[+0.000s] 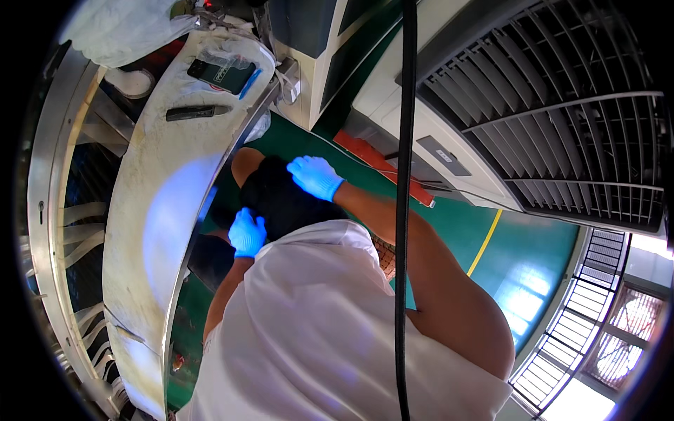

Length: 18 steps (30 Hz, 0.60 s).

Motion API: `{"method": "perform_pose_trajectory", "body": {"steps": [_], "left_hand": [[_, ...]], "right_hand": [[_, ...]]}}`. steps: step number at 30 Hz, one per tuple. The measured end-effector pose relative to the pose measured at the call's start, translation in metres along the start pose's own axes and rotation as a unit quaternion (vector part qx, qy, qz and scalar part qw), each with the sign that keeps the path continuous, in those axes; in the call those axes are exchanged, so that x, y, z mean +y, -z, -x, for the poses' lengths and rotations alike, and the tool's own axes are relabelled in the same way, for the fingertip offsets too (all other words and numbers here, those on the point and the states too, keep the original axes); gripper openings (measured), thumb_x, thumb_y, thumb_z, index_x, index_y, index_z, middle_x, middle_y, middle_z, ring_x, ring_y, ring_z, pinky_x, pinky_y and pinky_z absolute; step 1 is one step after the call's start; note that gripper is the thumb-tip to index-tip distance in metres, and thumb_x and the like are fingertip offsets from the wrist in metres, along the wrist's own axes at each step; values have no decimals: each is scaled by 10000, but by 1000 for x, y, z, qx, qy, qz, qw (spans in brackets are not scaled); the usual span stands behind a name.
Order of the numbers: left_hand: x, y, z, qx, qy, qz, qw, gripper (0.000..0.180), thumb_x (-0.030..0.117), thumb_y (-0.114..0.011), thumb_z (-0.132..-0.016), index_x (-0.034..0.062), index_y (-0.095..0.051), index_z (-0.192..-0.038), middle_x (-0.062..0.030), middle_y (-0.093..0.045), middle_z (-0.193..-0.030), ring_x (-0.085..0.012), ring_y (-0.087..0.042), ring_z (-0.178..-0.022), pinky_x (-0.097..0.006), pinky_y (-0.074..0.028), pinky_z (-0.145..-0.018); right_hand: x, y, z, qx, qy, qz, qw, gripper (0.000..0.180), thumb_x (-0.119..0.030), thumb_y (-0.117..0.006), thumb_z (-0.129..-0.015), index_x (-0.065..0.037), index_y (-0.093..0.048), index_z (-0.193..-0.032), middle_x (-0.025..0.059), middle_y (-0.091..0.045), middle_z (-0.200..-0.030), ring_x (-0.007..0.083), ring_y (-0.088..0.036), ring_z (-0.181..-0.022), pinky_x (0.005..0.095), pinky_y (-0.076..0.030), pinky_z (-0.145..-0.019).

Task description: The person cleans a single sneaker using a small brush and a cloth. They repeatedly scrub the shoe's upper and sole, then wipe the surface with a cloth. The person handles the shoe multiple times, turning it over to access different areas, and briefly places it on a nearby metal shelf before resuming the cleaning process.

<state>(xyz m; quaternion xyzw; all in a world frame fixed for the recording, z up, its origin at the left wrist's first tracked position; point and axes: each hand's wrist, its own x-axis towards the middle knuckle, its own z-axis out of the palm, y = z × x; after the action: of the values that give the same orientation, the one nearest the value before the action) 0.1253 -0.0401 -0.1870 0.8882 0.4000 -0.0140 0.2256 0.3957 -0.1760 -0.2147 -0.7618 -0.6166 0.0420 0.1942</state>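
Black cord (401,281) runs nearest, crossing in front of the white shirt (302,323). Dark shorts (277,203) lie under the right grip (314,177), its gloved fingers loosely bent, and just beside the left grip (247,234), thumb apart from curled fingers; whether either pinches them, I cannot tell. On the desk (158,158), a dark slab (203,71) bears pale print near a tool (196,112); the white cabinet's (434,118) label (444,156) is too small to read.

Bright blue gloves (319,182) covered the left hand (247,233) and right hand (313,175) — the clothing on the lap (277,200) was black, the shirt (316,302) white. The floor (456,228) was green with a yellow stripe (484,243), the worktop (151,147) off-white with brownish stains and a blue-violet patch (175,224) — the grille (562,105) grey-black, the bar (375,163) red-orange.
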Motion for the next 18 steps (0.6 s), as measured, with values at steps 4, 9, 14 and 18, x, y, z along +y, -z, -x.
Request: {"method": "perform_pose_trajectory", "body": {"steps": [4,9,14,18], "left_hand": [[-15,-21,-31,-10,52,8,999,267,231,-749,-915,45,-714,-1104,-267,-776,-1105,-519,-750,-1006,-606,-606,-883],[-16,-18,-22,-7,94,26,995,332,208,-735,-899,31,-702,-1177,-288,-791,-1106,-529,-751,-1039,-611,-602,-908],[-21,-24,-14,60,129,91,986,394,166,-690,-881,48,-693,-1257,-304,-789,-1132,-544,-750,-1027,-614,-601,-913],[-32,-50,-34,58,175,68,981,336,169,-658,-918,10,-749,-1200,-342,-774,-1124,-552,-745,-1073,-626,-591,-950]], "right_hand": [[1,-10,-37,-35,-69,-2,997,161,-139,-661,-946,-76,-735,-1075,169,-734,-987,397,-759,-920,540,-609,-775],[5,-32,-38,-50,-179,-39,982,182,-149,-663,-941,-51,-796,-1020,245,-790,-969,462,-791,-899,602,-625,-780],[29,-122,-25,-113,-370,-123,914,264,-146,-623,-968,-33,-860,-993,291,-801,-1046,488,-796,-962,599,-645,-853],[55,-176,-5,-123,-359,-138,915,287,-192,-614,-997,-56,-866,-1010,255,-812,-1084,473,-803,-982,569,-644,-841]]}}
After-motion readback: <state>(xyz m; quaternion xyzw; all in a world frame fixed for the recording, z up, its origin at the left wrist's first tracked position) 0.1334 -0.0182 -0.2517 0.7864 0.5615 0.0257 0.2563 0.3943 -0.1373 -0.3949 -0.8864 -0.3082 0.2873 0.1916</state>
